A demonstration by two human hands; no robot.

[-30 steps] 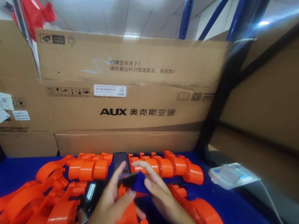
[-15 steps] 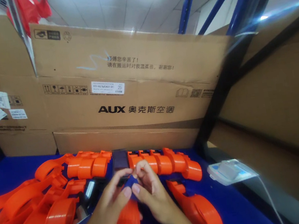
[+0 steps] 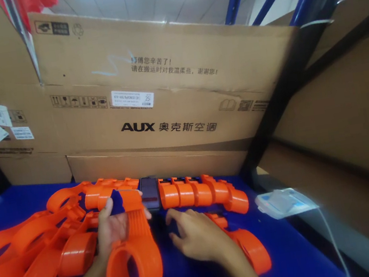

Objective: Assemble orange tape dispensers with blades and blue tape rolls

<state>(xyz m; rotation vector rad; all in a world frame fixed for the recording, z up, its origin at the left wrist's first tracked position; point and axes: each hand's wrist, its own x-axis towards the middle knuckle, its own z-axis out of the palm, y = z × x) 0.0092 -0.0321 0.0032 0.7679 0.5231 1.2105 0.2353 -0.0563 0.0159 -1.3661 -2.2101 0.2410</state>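
My left hand (image 3: 111, 230) is closed around an orange plastic ring-ended part (image 3: 147, 250). The wide ring of this part faces me, and its ribbed neck runs up to a short cross-piece. A small dark blue piece (image 3: 117, 201) sits at the cross-piece's left end, by my left thumb. My right hand (image 3: 199, 236) is apart from the part, low over the blue surface, with thumb and forefinger curved and spread and nothing visible between them. Another orange ring-ended part (image 3: 252, 248) lies beyond its wrist, partly hidden by my forearm.
Several similar orange parts (image 3: 203, 193) stand in a row at the back right; more orange parts (image 3: 78, 254) are heaped on the left. Between them lies a dark phone-like slab (image 3: 150, 193). A clear plastic case (image 3: 286, 202) sits at the right edge. Cardboard (image 3: 173, 154) walls the back.
My hands were together on the blue piece and have separated. My left hand has raised and turned the orange part; my right hand has let go and moved right and lower.
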